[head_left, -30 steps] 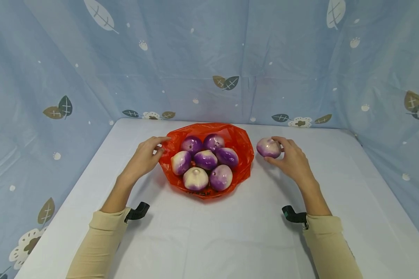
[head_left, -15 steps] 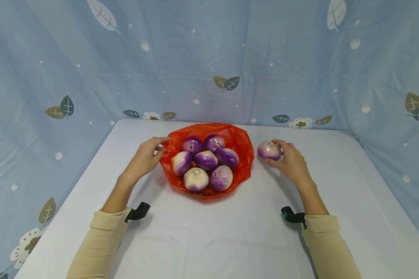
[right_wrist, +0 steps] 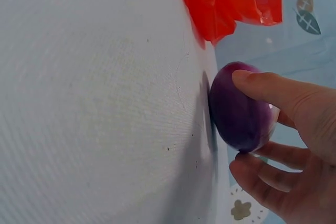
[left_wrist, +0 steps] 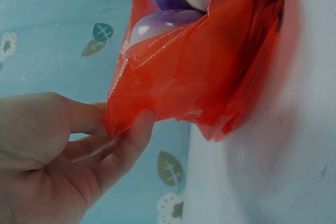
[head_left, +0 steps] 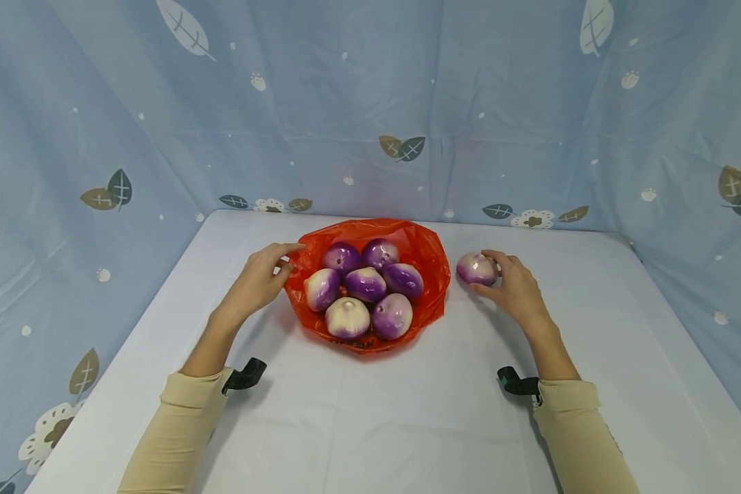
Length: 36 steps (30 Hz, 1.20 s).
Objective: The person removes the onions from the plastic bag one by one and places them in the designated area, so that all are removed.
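while a white table spreads beneath, a red plastic bag sits open on it, holding seven purple-and-white bulbs; the left hand pinches its left edge, and the right hand grips a lone bulb just right of it, low over the tabletop or touching.

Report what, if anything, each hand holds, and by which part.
The left hand pinches the red bag by its left edge; the right hand holds a purple-and-white vegetable by its sides.

Head POV fwd/dn, L/R wrist POVs close, red bag shared
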Motion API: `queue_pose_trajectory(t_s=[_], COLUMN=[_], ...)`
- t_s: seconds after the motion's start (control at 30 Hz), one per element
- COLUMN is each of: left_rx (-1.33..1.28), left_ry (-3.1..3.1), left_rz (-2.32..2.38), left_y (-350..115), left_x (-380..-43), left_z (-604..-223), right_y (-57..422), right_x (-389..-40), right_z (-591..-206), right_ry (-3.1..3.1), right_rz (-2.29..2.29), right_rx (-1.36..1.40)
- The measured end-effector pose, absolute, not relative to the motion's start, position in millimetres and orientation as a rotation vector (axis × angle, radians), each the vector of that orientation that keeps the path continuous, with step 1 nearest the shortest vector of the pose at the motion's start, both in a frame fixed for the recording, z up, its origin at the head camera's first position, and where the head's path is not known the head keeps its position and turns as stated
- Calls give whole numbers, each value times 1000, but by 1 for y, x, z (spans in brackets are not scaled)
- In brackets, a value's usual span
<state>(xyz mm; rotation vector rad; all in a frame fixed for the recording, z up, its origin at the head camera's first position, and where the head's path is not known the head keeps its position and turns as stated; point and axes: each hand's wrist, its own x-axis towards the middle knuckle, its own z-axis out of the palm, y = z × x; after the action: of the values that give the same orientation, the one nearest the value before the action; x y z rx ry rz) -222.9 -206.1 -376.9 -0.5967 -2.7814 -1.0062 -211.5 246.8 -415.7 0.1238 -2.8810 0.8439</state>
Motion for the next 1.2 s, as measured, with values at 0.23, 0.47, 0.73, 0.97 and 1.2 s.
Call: queue_pose_trajectory(t_s=[0.23, 0.47, 0.73, 0.97, 1.2], left_rx=[-599, -605, -608, -618, -614], left_ry=[-2788, -2776, -2775, -2765, -2768], left_rz=[-1005, -1005, -1001, -995, -997], left_y=[-206, -206, -206, -205, -205], left_x=[-223, -223, -222, -221, -221], left_z=[-377, -376, -376, -375, -375], right_y=[247, 247, 246, 247, 247], right_x=[-212, -212, -211, -210, -209], right_z=[-416, -416, -415, -414, -412], right_ry=[-2879, -2895, -2897, -2892, -2873], right_rz=[846, 840, 847, 840, 826], right_rx=[123, 96, 103, 113, 116])
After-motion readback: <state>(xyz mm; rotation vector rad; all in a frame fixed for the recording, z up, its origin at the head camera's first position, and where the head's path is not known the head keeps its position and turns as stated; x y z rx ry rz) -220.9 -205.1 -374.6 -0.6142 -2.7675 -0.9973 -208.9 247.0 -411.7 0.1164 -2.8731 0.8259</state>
